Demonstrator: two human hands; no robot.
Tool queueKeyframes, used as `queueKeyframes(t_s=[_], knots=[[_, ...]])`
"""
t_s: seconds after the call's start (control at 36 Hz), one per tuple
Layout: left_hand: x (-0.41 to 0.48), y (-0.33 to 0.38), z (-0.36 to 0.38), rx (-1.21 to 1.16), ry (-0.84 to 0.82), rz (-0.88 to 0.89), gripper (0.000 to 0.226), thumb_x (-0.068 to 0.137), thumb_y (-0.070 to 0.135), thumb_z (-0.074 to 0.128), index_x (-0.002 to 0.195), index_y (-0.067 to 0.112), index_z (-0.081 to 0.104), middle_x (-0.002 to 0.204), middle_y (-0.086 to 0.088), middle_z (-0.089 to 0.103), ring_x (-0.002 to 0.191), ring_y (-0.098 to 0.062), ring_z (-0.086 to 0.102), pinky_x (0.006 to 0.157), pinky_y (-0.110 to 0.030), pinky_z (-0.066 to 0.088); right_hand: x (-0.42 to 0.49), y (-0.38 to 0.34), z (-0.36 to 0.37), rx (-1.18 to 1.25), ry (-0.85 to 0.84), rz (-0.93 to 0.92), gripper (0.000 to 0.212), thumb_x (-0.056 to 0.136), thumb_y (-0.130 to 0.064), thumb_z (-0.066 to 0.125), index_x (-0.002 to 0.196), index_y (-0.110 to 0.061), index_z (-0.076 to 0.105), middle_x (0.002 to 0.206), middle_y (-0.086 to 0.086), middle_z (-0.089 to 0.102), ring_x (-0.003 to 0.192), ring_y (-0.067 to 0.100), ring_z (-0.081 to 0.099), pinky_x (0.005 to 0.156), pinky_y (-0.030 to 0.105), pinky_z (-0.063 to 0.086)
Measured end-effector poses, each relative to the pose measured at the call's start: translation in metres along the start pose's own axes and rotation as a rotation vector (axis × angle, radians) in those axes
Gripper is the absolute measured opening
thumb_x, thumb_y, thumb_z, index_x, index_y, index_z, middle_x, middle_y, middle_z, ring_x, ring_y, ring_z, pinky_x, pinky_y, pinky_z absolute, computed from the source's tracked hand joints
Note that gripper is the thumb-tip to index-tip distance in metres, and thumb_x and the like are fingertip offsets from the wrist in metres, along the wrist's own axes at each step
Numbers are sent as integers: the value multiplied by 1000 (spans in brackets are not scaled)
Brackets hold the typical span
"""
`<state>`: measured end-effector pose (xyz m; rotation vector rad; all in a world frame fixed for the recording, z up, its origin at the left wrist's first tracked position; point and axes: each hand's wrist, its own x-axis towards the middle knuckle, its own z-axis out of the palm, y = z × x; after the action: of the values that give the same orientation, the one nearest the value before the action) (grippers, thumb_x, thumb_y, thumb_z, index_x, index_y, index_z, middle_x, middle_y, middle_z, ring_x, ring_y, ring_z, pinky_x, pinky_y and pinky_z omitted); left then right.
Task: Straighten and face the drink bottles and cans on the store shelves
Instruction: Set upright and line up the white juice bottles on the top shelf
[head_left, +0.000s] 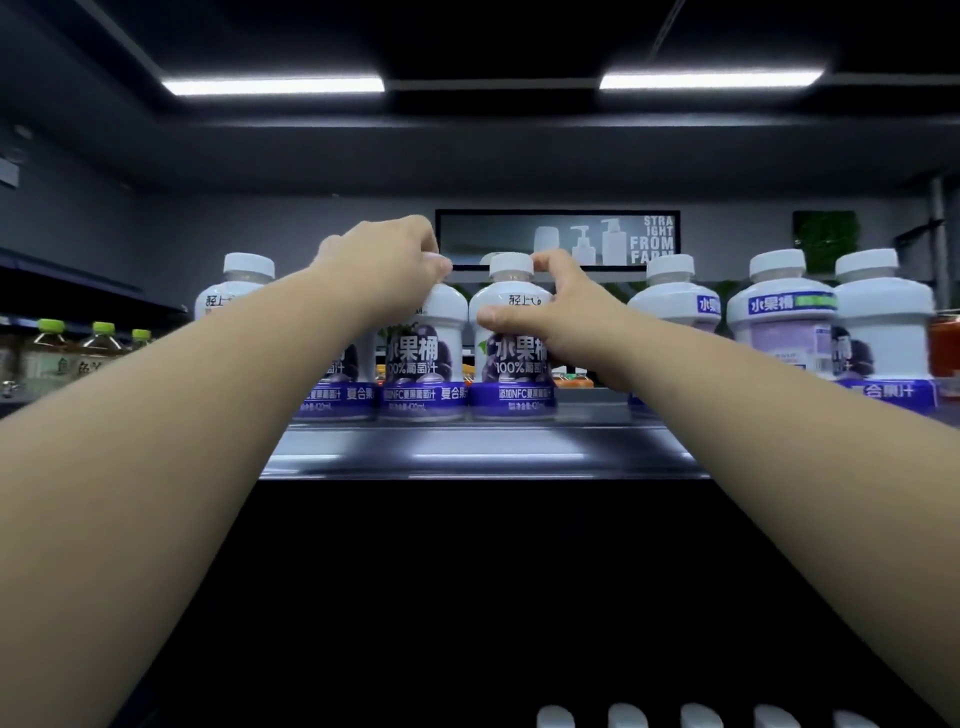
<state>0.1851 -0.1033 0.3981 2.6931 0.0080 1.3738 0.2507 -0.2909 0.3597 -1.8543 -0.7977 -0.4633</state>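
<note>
A row of white-and-purple juice bottles is standing upright on a shelf, straight ahead of both outstretched arms. The left hand is curling down over the top of the left bottle, gripping it from above. Touching alongside, the middle bottle is being grasped at its shoulder by the right hand, thumb across the front label. Further right, the turned bottles are showing labels off-centre, and the right hand is nearer them.
</note>
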Motion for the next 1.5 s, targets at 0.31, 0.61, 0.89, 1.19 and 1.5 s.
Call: queueKeyframes(t_s=[0.31,0.61,0.89,1.19,1.5], knots=[[-1,-3,0,28,-42,39,35,100,51,32,115,28,54,122,-5,62,105,-32,53,93,-45,38,-18,-20,-7,-153,-10,8,69,85,-58,72,141,-31,42,120,-7,63,99,7,65,77,26,49],[-31,25,2,-241,39,397,56,90,49,57,141,31,44,144,0,49,133,-25,43,109,-47,37,-43,-46,-46,-293,53,14,48,87,-38,76,130,-29,56,115,2,67,102,16,68,87,41,59],[-47,94,15,-279,40,478,56,89,41,63,140,27,45,139,0,51,126,-23,48,105,-40,39,-78,-36,-106,-384,131,-23,39,88,-31,77,123,-27,61,110,-1,67,97,19,67,80,38,60],[-43,168,74,-539,-61,133,88,74,41,79,146,31,29,141,-7,41,116,-20,46,96,-32,38,-96,15,-184,-487,258,-48,42,82,-31,81,119,-26,62,108,-3,63,97,20,65,81,37,56],[-45,188,106,-557,-130,-172,100,58,66,83,130,27,25,109,0,57,91,-22,62,79,-46,57,-99,31,-192,-872,239,-63,54,91,-49,65,136,-22,52,129,3,62,111,25,56,83,33,42]])
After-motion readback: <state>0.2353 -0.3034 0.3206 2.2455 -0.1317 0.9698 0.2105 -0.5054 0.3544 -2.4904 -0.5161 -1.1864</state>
